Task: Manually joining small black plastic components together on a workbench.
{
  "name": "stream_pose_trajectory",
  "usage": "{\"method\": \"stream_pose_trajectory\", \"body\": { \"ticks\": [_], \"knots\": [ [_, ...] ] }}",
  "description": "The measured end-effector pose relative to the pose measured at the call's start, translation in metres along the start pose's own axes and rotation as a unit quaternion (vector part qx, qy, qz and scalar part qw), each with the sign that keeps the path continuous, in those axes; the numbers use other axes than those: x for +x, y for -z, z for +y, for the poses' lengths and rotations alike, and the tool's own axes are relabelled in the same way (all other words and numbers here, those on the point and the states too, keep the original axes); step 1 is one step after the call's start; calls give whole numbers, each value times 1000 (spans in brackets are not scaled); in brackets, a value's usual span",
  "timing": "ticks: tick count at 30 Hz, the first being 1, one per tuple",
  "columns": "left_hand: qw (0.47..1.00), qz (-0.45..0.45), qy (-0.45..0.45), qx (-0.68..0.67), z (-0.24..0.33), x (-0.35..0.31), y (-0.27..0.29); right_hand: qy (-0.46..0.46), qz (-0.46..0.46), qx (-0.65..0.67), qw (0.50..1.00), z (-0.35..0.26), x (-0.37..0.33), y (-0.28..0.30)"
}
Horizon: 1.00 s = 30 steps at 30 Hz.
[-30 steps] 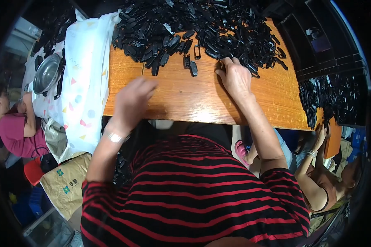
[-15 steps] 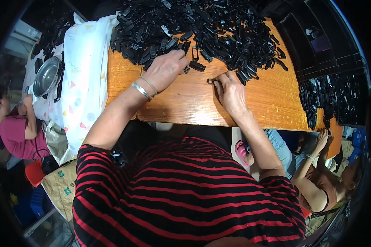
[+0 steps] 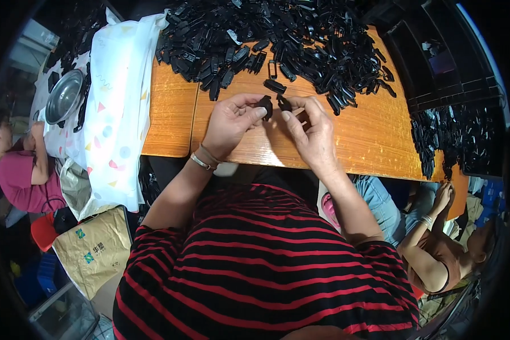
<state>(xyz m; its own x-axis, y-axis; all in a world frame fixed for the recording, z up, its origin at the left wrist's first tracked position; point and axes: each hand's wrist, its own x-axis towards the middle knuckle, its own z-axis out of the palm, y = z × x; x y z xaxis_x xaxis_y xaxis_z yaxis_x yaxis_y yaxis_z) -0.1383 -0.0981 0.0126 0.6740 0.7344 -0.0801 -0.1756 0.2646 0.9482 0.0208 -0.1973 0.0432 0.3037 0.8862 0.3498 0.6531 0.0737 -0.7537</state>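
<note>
Above the wooden table, my left hand (image 3: 232, 122) pinches a small black plastic part (image 3: 264, 107) between thumb and fingers. Close beside it, my right hand (image 3: 310, 126) holds another small black plastic part (image 3: 284, 103) in a thumb-and-finger pinch. A narrow gap separates the two parts, and their exact kind does not show. On the table just beyond them lies a single oblong black piece (image 3: 275, 86). An open rectangular black frame (image 3: 272, 69) lies behind that, at the edge of a large heap of black plastic pieces (image 3: 249, 34).
A white patterned cloth (image 3: 116, 107) covers the surface at left, where a metal bowl (image 3: 65, 97) stands. One person (image 3: 25, 173) sits at far left, another (image 3: 436, 249) at far right by more black parts (image 3: 459, 139). The wooden table's (image 3: 368, 141) front edge is near my body.
My left hand has come back from the heap's edge, toward me and to the right, and now holds a black part. My right hand has tilted its part up, and the hands are close together.
</note>
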Motion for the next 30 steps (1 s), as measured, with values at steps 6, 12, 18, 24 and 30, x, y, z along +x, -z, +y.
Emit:
{"method": "stream_pose_trajectory", "body": {
  "ticks": [6, 12, 18, 24, 30],
  "knots": [
    [999, -27, -43, -5, 8, -5, 2, -14, 11, 76, 997, -10, -3, -16],
    [997, 13, -74, 1, -2, -9, -3, 14, 1, 34, 999, -3, -4, -22],
    [980, 57, -127, 139, -4, -21, -14, 82, 31, -50, 995, -5, -14, -33],
    [988, 43, -126, 79, -4, -25, -18, 53, 5, 8, 999, -8, -17, -38],
    [992, -10, -99, 76, 15, -35, -16, -6, -52, 111, 992, -24, -32, -52]
  ]
}}
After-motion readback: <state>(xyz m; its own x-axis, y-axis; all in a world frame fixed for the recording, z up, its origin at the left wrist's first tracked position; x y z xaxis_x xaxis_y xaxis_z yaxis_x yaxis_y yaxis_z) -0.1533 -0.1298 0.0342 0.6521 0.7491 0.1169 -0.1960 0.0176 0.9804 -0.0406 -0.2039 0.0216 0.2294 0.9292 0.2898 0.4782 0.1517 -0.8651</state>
